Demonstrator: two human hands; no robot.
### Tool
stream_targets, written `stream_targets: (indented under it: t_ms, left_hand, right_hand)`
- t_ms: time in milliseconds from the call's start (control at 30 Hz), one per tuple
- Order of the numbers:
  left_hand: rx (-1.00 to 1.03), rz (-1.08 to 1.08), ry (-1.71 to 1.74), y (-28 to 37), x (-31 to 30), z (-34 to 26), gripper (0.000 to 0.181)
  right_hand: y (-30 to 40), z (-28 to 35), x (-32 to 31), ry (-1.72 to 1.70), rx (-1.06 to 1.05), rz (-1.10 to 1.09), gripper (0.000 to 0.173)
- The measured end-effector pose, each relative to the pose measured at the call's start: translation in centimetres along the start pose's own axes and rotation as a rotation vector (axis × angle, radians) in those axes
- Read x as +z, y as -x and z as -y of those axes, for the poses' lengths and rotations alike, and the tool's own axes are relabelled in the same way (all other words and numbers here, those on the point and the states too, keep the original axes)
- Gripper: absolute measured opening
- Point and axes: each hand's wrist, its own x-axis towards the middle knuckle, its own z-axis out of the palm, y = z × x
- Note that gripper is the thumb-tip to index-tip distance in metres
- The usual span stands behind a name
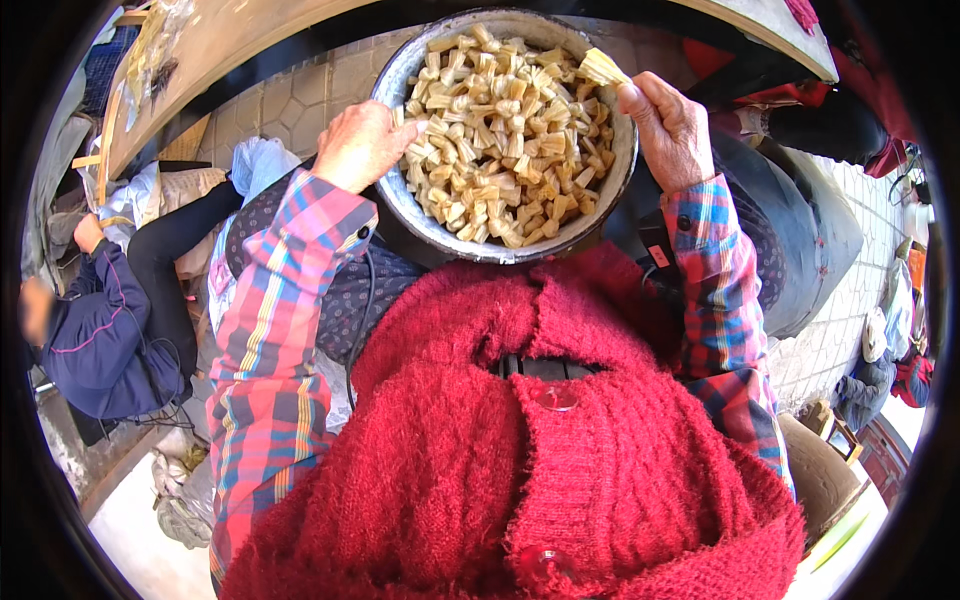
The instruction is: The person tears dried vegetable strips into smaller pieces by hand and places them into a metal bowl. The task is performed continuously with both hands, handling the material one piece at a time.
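Note:
A round metal basin [624, 187] with a worn white inside and a dark rim is before me, above my lap. It is heaped with small pale-yellow knots [510, 135] tied from ribbed, husk-like strips; their exact material is unclear. Pinched between thumb and fingers of my right hand [667, 124] is a flat ribbed yellow strip [602, 67], over the basin's right rim. My left hand [365, 142] is at the left rim, its thumb pointing in over the knots. Its other fingers are curled and partly hidden, so I cannot tell whether it grips the rim or a piece.
A wooden table edge [247, 49] curves past the basin's far side. At left sits another person in a dark jacket [112, 330], a hand near some strips. Plastic bags [184, 495] lie at lower left. Paving tiles [292, 94] cover the ground.

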Motion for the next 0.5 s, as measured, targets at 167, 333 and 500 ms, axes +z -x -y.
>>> stream_targets:
  t_ms: [167, 333, 500]
  left_hand:
    - [0.117, -0.226, -0.143, 1.7, 1.6, -0.3, 0.041]
    - [0.144, 0.436, 0.952, 4.2, 3.4, -5.3, 0.041]
    - [0.926, -0.182, 0.87, 5.3, 5.8, -8.5, 0.041]
  right_hand:
    - [1.8, 2.1, 0.6, -0.125, -0.061, 0.081, 0.026]
    - [4.6, 5.2, 2.3, -0.133, -0.169, 0.199, 0.02]
    - [7.3, 7.4, 4.4, -0.223, -0.391, 0.242, 0.017]
